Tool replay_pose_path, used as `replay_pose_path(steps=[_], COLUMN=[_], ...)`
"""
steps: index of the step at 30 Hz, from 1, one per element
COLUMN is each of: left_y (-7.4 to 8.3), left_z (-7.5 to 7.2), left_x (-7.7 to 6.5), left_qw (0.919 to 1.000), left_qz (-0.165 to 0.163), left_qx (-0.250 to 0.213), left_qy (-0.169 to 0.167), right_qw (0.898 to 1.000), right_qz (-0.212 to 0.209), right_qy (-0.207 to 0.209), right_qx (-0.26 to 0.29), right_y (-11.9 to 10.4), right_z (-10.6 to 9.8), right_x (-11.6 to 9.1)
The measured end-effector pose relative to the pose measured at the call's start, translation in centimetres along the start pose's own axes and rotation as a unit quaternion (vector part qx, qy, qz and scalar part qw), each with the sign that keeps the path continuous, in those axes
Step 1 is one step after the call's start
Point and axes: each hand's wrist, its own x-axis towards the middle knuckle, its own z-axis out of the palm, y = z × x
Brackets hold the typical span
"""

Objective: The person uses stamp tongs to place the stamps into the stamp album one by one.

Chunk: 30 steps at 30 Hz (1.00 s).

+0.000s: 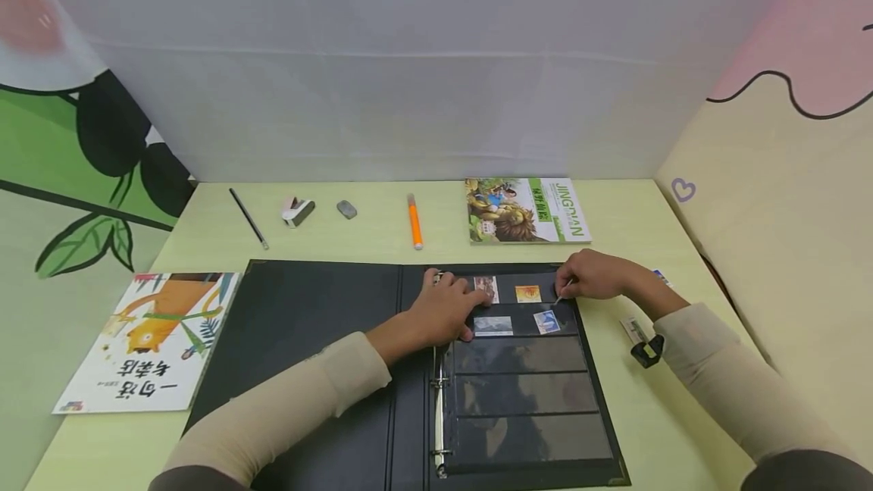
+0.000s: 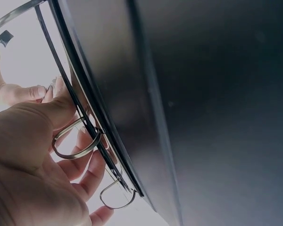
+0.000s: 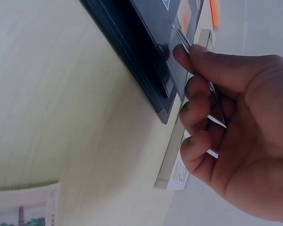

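A black ring-bound stamp album (image 1: 327,370) lies spread out, a page with clear pocket strips on its right side. Several stamps, among them an orange one (image 1: 528,294) and a blue one (image 1: 546,322), sit in the top two strips. My left hand (image 1: 443,309) rests on the page's upper left by the binder rings (image 2: 75,153), fingers spread and slightly bent. At the page's upper right edge, my right hand (image 1: 593,274) pinches metal tweezers (image 3: 180,36) between thumb and fingers. Their tips are over the pocket page, close to the second strip.
Along the back lie a pencil (image 1: 248,218), a small white-and-grey item (image 1: 298,211), a grey eraser (image 1: 346,209), an orange marker (image 1: 414,223) and a book (image 1: 525,211). Another book (image 1: 153,339) is left of the album. A stamp (image 3: 23,207) lies on the table at right.
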Motion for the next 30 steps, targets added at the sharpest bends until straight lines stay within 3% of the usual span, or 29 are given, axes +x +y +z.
replay_pose_path(steps=[15, 23, 30], left_y=[0.2, 0.1, 0.1], left_z=[0.3, 0.2, 0.1], left_x=[0.2, 0.2, 0.2], left_qw=[0.9999, 0.9999, 0.9999], left_qz=[0.002, 0.007, 0.006], left_qx=[0.009, 0.004, 0.007], left_qy=[0.006, 0.011, 0.008], right_qw=[0.999, 0.998, 0.995], right_qz=[-0.013, -0.016, -0.003], right_qy=[-0.007, -0.068, -0.095], right_qx=[0.037, 0.010, 0.005], right_y=[-0.1, -0.4, -1.0], right_z=[-0.8, -1.3, -1.3], right_x=[1.2, 2.1, 2.5])
